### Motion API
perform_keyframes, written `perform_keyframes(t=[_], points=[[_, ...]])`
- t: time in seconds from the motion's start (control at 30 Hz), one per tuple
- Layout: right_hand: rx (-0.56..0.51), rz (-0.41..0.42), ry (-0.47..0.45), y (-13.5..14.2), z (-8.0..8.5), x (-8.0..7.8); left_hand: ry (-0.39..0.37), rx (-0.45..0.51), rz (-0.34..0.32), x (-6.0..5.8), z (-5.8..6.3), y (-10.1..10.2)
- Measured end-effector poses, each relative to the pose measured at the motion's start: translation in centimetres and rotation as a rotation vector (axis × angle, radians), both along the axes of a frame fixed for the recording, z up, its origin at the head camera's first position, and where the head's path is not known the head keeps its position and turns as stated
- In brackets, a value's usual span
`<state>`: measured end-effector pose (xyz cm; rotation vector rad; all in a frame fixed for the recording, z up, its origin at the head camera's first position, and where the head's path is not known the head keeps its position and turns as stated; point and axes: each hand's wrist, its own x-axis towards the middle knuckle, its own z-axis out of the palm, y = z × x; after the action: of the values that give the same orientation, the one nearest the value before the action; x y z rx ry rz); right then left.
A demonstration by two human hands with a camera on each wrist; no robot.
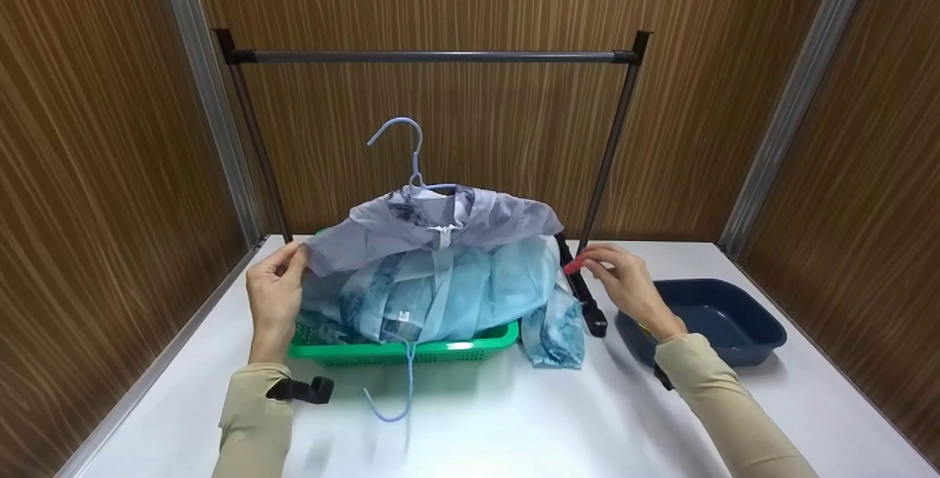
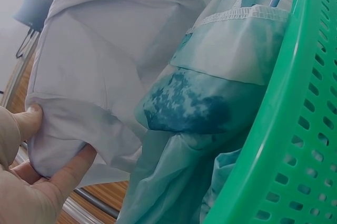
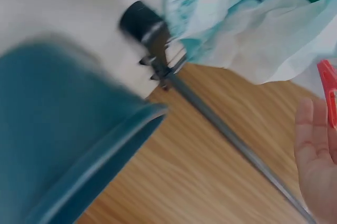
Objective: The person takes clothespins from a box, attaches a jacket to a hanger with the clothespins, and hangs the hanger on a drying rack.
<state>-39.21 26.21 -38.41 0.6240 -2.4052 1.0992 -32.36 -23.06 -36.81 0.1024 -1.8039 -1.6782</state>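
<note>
Pinching the left end of a pale lilac garment (image 1: 507,215) was the left hand (image 1: 275,302), thumb and fingers clamped on the cloth.

Garment, lilac: dressed on a hanger (image 1: 416,162), positioned over a green basket (image 1: 455,351); its hook stood upright, below and apart from the bar of a dark rack (image 1: 433,56).

Right hand (image 1: 628,283): thumb and fingers closed on a red clip (image 1: 574,265), held near the lilac garment's right end. Whether the clip touched cloth could not be told.

Aqua garment (image 1: 477,287): heaped in the basket, one part spilled past its right side to the white table (image 1: 470,441). A second hook (image 1: 410,382) hung over the front rim.

Basin (image 1: 756,349), dark blue: right of the basket, near the right sleeve (image 1: 727,397).

Risks, as judged: the thin cloth seemed liable to slip off the hanger if the left hand tugged too hard. A clip biting on cloth alone, missing the hanger, could have secured little. Overlapping layers could have snagged, dragging the aqua garment along during a lift; the second hook could have caught on the rim. A wide swing of the right arm could have knocked the basin.
</note>
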Motion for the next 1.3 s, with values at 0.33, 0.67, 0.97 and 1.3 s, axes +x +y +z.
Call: perform_keyframes(t=[0.33, 0.67, 0.97, 1.3], points=[[-0.149, 0.029, 0.072, -4.6, 1.8, 1.5, -0.029, -0.005, 0.002, 0.0, -0.4, -0.2], [-0.105, 0.18, 0.241, -8.9, 3.7, 1.5, -0.013, -0.023, 0.002, 0.2, -0.5, -0.5], [-0.019, 0.216, 0.293, -12.4, 5.6, 2.3, 0.005, 0.0, 0.001, 0.0, -0.4, -0.4], [-0.029, 0.223, 0.359, -14.7, 6.7, 3.6, 0.0, 0.041, -0.04, -0.2, -0.3, 0.0]])
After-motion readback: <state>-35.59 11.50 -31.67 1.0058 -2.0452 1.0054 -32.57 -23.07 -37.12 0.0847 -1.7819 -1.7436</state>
